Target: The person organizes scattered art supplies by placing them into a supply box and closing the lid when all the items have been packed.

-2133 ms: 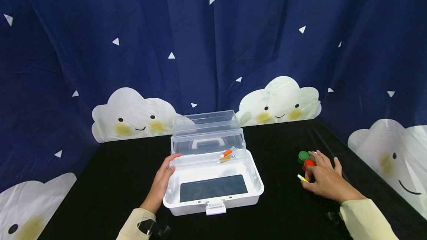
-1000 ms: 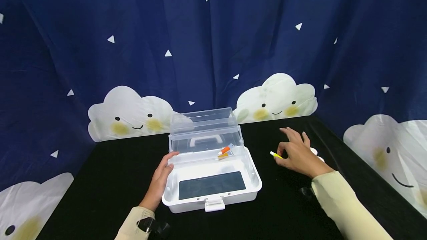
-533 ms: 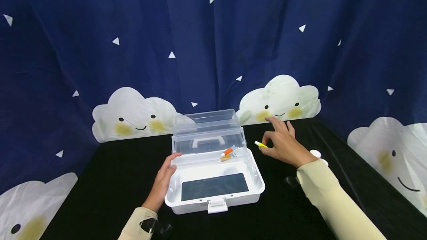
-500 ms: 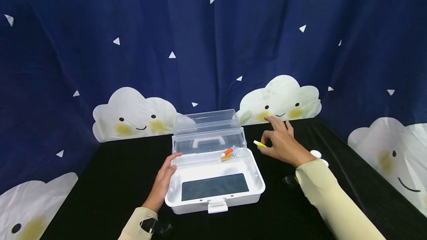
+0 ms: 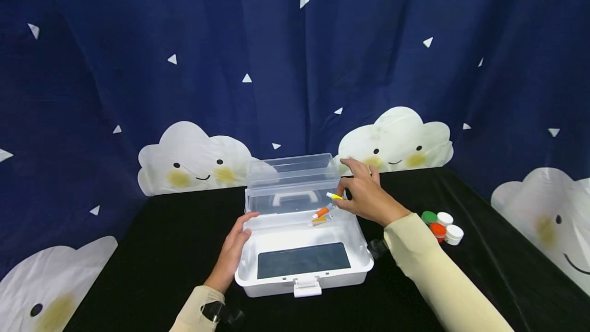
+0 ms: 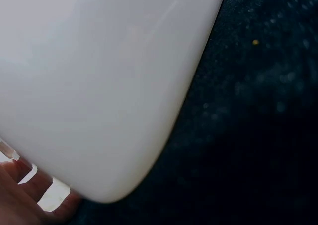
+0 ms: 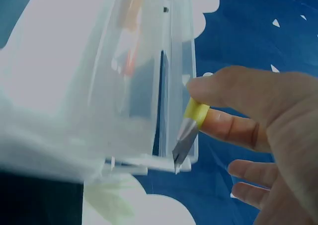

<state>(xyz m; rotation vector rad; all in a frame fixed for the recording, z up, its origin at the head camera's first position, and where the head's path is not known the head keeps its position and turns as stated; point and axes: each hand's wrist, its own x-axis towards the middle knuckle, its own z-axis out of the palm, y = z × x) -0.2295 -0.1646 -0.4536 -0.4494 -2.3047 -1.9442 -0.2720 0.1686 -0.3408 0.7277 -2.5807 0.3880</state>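
Observation:
My right hand (image 5: 366,196) pinches a small yellow tube (image 5: 335,196) with a white cap between thumb and index finger. In the right wrist view the tube's flat silver-grey end (image 7: 185,140) points down beside the clear lid. The hand is over the back right corner of an open white box (image 5: 301,281) with a transparent lid (image 5: 292,175) tipped back. An orange tube (image 5: 321,212) and an amber tube (image 5: 319,220) lie on the clear tray at the box's back. My left hand (image 5: 232,247) grips the box's left rim, its fingers partly hidden in the left wrist view.
To the right on the black cloth stand a green-lidded jar (image 5: 429,218), a red-lidded jar (image 5: 438,230) and two white jars (image 5: 454,234), close together. A dark panel (image 5: 304,260) shows in the box's floor. Behind hangs a blue curtain (image 5: 286,55) with clouds.
My right hand has taken the yellow tube from beside the jars and carried it left to the box's back right corner. The jars are uncovered again. My left hand stays at the rim.

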